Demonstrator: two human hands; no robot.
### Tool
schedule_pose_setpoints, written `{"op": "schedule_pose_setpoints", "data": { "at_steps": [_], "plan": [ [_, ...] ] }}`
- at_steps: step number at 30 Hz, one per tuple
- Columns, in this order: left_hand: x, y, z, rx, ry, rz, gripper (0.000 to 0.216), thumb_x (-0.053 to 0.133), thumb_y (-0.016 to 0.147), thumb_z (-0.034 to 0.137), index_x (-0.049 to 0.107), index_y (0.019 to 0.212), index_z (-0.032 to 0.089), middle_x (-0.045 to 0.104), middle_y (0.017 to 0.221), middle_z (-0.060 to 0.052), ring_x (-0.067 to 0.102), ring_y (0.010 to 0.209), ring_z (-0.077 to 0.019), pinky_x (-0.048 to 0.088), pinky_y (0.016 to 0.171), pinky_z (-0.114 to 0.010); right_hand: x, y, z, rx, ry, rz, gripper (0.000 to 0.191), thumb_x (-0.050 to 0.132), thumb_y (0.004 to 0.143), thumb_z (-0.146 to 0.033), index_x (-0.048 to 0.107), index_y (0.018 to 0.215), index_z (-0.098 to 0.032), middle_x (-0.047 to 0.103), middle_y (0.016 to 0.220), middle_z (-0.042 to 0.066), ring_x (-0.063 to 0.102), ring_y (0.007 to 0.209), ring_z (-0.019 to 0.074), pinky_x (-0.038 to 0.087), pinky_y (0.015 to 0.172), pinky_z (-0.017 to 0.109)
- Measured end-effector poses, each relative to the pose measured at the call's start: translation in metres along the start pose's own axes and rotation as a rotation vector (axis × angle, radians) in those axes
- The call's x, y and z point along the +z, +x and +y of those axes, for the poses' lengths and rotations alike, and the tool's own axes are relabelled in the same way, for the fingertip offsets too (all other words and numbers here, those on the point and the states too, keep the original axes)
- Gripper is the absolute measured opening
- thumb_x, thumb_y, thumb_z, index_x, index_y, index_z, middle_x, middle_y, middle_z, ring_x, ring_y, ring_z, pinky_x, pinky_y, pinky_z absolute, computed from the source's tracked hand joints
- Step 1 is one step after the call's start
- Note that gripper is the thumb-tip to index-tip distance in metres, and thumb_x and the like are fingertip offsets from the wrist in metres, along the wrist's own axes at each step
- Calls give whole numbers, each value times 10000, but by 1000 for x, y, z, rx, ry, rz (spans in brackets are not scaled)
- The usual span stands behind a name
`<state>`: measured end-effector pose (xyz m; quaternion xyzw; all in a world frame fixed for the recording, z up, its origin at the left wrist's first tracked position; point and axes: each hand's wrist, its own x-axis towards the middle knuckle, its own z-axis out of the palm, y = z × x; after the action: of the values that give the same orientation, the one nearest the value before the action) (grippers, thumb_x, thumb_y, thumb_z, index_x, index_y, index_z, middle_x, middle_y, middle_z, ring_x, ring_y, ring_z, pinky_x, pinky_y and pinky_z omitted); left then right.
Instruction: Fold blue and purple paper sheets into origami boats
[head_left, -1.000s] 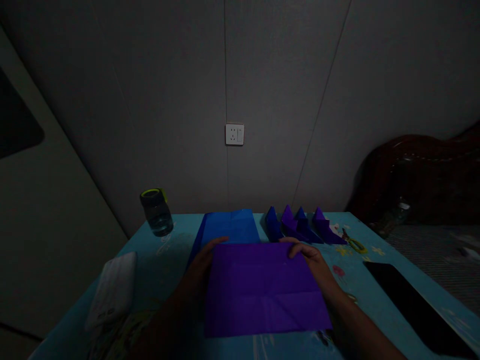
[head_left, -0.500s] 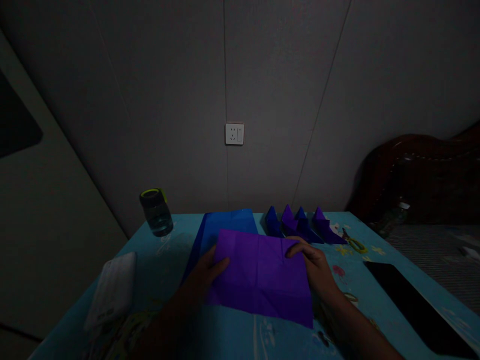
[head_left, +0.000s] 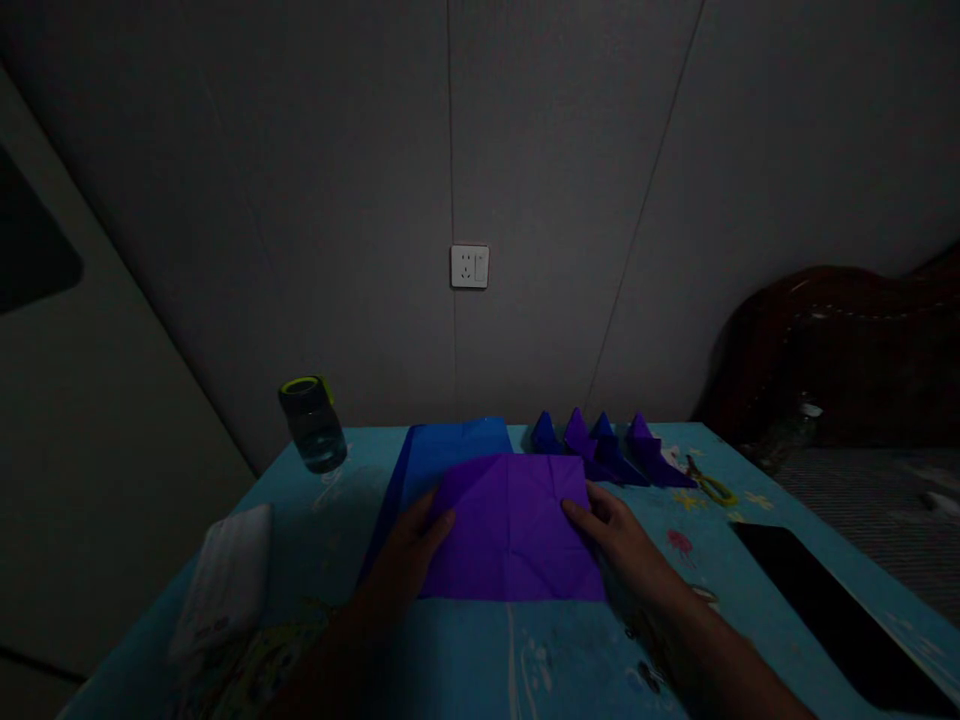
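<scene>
A creased sheet of purple paper [head_left: 510, 530] is held up in front of me by both hands. My left hand [head_left: 415, 540] pinches its left edge, thumb on the near face. At the opposite edge my right hand [head_left: 611, 525] grips the sheet, its thumb pressed on the front and the other fingers behind. Fold lines run across the sheet, one down its middle. Behind it lies blue paper [head_left: 457, 443], partly covered by the purple sheet.
Folded blue and purple paper boats [head_left: 576, 437] stand at the back right, with yellow-handled scissors [head_left: 712, 487] beside them. A dark bottle [head_left: 315, 425] and a white packet [head_left: 229, 575] are on the left. A black flat panel [head_left: 832, 610] lies along the right edge of the table.
The purple sheet's lower right corner has come up and its right side has moved left. My right hand has shifted slightly left and down, still gripping the edge.
</scene>
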<state>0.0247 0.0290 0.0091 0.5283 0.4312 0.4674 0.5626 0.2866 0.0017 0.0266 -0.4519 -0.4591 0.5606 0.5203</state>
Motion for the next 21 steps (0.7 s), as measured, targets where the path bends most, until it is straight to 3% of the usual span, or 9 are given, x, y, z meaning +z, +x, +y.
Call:
{"op": "schedule_pose_setpoints", "data": {
  "at_steps": [5,12,16,21],
  "plan": [
    [0,0,-1,70,75,-216,436,616,856,434,619,1271,301,563,1398,-21,479,1321,-284,328,1140,-452,0,4,10,-139,0,5,504,723,806,-408,588,1265,-250,705,1156,77,681,969,246,529,884,401],
    [0,-9,3,52,146,-430,536,598,871,427,497,1381,300,516,1447,-31,558,1240,-273,479,995,-391,-2,2,12,-260,-281,28,407,578,910,-427,613,1271,-240,662,1228,92,599,1139,278,475,973,431],
    [5,-12,9,29,266,-323,481,562,877,445,569,1326,272,617,1343,-41,617,1150,-274,491,968,-403,-6,0,10,-427,-548,-60,327,498,957,-346,653,1241,-296,564,1332,84,532,1224,259,409,1045,430],
    [8,-9,11,74,344,-193,415,625,833,366,655,1235,267,635,1319,-50,565,1227,-282,413,1061,-418,-6,-6,13,-530,-803,-246,401,432,984,-319,512,1377,-344,359,1483,80,373,1365,251,368,1086,455]
  ]
}}
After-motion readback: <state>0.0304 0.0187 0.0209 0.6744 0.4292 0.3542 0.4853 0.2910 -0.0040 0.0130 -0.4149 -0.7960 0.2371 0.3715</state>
